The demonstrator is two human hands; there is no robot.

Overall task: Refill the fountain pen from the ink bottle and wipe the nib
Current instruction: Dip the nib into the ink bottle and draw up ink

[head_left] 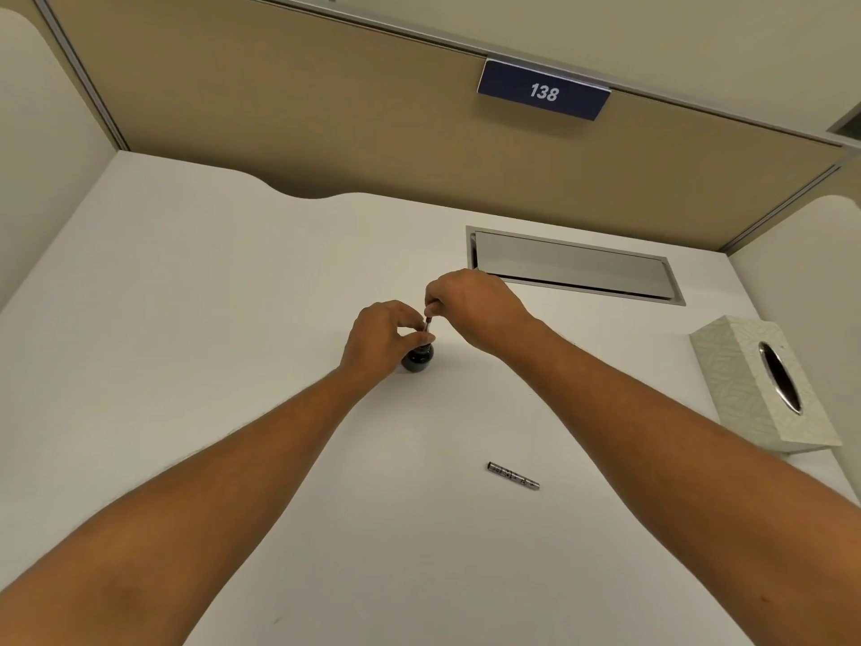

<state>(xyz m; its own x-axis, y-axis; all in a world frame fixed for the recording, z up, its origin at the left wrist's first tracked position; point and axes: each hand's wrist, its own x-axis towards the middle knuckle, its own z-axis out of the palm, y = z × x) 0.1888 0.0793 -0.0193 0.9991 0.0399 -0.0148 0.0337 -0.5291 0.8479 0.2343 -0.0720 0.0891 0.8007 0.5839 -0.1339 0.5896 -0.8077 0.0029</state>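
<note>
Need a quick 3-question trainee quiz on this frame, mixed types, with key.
1. True or false: the right hand holds the pen section upright over the ink bottle.
2. Which object lies loose on the desk nearest the camera? A) tissue box B) metal pen barrel C) bottle cap
3. Fill in: the left hand steadies the ___ of the ink bottle.

Key: 1 true. 2 B, the metal pen barrel; the tissue box sits at the right edge. 3 top.
</note>
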